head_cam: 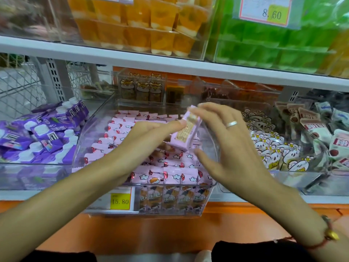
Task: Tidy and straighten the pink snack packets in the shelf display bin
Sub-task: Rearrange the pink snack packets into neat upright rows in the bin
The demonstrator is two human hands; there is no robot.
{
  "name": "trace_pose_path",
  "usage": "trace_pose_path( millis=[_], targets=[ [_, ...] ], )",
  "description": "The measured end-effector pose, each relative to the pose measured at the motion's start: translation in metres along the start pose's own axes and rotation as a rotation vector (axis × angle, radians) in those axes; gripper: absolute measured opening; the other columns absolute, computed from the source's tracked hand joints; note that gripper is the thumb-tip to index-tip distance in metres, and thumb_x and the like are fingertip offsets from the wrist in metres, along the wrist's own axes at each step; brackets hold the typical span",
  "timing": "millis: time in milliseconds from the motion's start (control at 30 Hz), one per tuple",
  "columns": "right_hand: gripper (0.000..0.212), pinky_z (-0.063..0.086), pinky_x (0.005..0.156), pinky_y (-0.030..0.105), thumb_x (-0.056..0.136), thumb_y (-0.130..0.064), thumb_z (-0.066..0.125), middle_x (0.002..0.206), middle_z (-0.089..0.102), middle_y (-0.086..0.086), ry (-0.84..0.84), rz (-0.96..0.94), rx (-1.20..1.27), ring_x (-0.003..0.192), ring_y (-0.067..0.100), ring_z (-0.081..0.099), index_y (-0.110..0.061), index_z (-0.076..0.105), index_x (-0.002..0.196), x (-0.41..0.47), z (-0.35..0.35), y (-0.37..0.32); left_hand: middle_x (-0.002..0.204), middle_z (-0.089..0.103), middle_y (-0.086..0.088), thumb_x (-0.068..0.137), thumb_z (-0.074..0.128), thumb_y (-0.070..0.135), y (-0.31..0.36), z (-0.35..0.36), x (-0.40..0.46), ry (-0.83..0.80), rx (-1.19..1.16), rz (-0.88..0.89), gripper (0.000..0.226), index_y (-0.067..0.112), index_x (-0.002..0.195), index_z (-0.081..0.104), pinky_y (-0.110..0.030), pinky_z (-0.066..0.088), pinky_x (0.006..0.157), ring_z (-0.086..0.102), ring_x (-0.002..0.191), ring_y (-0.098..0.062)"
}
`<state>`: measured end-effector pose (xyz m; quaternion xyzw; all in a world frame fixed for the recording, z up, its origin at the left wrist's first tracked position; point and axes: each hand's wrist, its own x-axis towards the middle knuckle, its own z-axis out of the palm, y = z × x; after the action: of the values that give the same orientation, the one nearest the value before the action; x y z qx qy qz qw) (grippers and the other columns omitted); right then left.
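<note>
Pink, flat and rectangular, one snack packet (186, 132) was lifted above the clear plastic display bin (205, 197) near the middle of the view, tilted with its printed back panel facing the camera; the print was too blurred to read. The left hand (149, 137) reached in from seven o'clock, its thumb lying along the packet's left edge and its other fingers hidden beneath it, so the hand gripped the packet. The right hand (226, 140) came in from four o'clock with fingers straight and slightly spread, the fingertips touching the packet's top end and the thumb held apart below; a plain silver ring (231, 123) sat on one finger, and a red cord bracelet with a gold charm (329, 236) circled the wrist.

Below the hands, rows of pink wrapped packets with red and white cartoon prints (170, 173) filled the bin, some askew. A yellow price label (120, 201) on the bin's front at six o'clock read 15.80. At nine o'clock lay purple pouches with white caps (41, 133); at three o'clock, white packets printed with cartoon bears (273, 150). At twelve o'clock, on the upper shelf, stood orange jelly cups (143, 25), and at one o'clock green jelly cups (264, 46) behind a tag (272, 12) reading 8.60.
</note>
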<state>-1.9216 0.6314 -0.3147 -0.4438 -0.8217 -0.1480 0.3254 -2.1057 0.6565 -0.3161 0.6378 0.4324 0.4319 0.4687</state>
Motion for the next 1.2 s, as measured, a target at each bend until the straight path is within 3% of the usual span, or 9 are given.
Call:
trace_pose_path(
  millis=[233,333,433,567,700,800,967,1100,1200],
  targets=[
    [0.035,0.051,0.075,0.032,0.089,-0.035,0.06,0.106,0.064,-0.008,0.096,0.08,0.155,0.093,0.01,0.059,-0.019,0.058,0.12,0.0,-0.005,0.006,0.071,0.074,0.001,0.097,0.036,0.044,0.0,0.01,0.004,-0.054,-0.073,-0.076,0.045,0.018,0.083,0.07,-0.016,0.046,0.047,0.064,0.057,-0.01],
    [0.032,0.054,0.068,0.024,0.084,-0.037,0.059,0.079,0.063,-0.027,0.172,0.298,0.582,0.073,-0.005,0.061,-0.021,0.048,0.11,0.002,-0.007,0.01,0.083,0.073,0.009,0.095,0.05,0.032,-0.013,0.009,0.002,-0.086,0.155,0.122,0.023,0.027,0.086,0.071,-0.022,0.05,0.064,0.064,0.071,-0.015],
    [0.045,0.059,0.073,0.037,0.085,-0.027,0.061,0.082,0.06,-0.025,0.162,0.418,0.691,0.065,-0.002,0.063,-0.024,0.036,0.122,-0.001,-0.006,0.017,0.094,0.066,0.02,0.091,0.059,0.033,-0.02,0.009,-0.004,-0.233,0.392,0.281,0.011,0.035,0.097,0.068,-0.024,0.05,0.079,0.062,0.086,-0.002],
    [0.048,0.054,0.066,0.02,0.086,-0.025,0.063,0.102,0.057,-0.016,0.105,0.407,0.6,0.07,0.005,0.069,-0.033,0.033,0.123,-0.004,-0.005,0.019,0.117,0.057,0.023,0.096,0.049,0.042,-0.024,0.01,-0.007,-0.439,0.741,0.404,0.025,0.039,0.117,0.061,-0.033,0.044,0.092,0.05,0.109,0.003],
    [0.038,0.051,0.067,0.025,0.083,-0.031,0.065,0.099,0.061,-0.018,-0.01,0.287,0.378,0.081,0.003,0.063,-0.029,0.044,0.115,-0.004,-0.006,0.017,0.115,0.058,0.022,0.096,0.044,0.045,-0.019,0.008,-0.005,-0.436,0.854,0.454,0.028,0.041,0.118,0.06,-0.036,0.044,0.089,0.047,0.105,0.0],
    [0.04,0.048,0.073,0.028,0.075,-0.043,0.066,0.101,0.06,-0.011,-0.084,0.215,0.138,0.089,0.007,0.054,-0.03,0.054,0.111,-0.003,-0.011,0.019,0.107,0.062,0.023,0.095,0.05,0.042,-0.018,0.006,-0.005,-0.416,0.796,0.433,0.022,0.041,0.111,0.065,-0.037,0.045,0.087,0.05,0.103,-0.001],
    [0.036,0.035,0.071,0.026,0.067,-0.038,0.079,0.098,0.058,-0.008,-0.155,0.096,-0.061,0.094,0.013,0.048,-0.023,0.067,0.098,-0.003,-0.014,0.022,0.089,0.067,0.02,0.091,0.058,0.027,-0.021,-0.001,-0.003,-0.188,0.57,0.352,0.018,0.042,0.092,0.069,-0.039,0.052,0.078,0.061,0.086,-0.002],
    [0.025,0.032,0.068,0.025,0.086,-0.048,0.057,0.101,0.063,-0.011,-0.359,0.047,-0.165,0.099,0.011,0.05,-0.037,0.066,0.107,-0.013,-0.006,0.017,0.089,0.066,0.021,0.091,0.057,0.025,-0.024,-0.004,0.0,-0.132,0.658,0.324,0.018,0.04,0.092,0.068,-0.034,0.052,0.074,0.059,0.083,0.002],
    [0.029,0.04,0.075,0.029,0.095,-0.038,0.043,0.1,0.064,-0.011,-0.424,-0.008,-0.222,0.1,0.013,0.044,-0.037,0.063,0.116,-0.015,-0.003,0.016,0.093,0.063,0.021,0.093,0.053,0.027,-0.026,-0.003,0.001,-0.149,0.737,0.358,0.018,0.037,0.099,0.067,-0.033,0.05,0.076,0.053,0.091,0.002]
  ],
)
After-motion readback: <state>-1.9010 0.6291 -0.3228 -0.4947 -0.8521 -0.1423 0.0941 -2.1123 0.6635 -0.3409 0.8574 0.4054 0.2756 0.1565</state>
